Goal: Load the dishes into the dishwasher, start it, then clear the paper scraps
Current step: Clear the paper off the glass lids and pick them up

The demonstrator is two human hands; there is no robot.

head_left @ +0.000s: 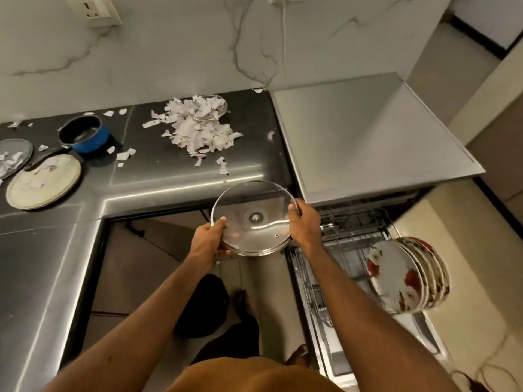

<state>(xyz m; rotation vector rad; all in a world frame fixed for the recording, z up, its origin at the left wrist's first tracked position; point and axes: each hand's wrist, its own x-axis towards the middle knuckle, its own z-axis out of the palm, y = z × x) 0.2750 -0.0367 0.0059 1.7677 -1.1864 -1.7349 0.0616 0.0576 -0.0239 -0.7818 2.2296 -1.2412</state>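
Glass lid (252,219) hangs just left of the dishwasher rack (348,250), its rim gripped by curled fingers of left hand (209,239) and right hand (304,222). Best tipped upright and slotted between tines, clear of the plates (396,275) at the rack's right.

A white stone wall (169,52) with grey lines stands behind the dark counter (158,157). A cream switch plate (93,9) sits high on the wall at the left. A white cord (283,38) hangs down the wall near the middle. On the pale floor (467,264), a thin cable (489,374) lies curled at the bottom right.
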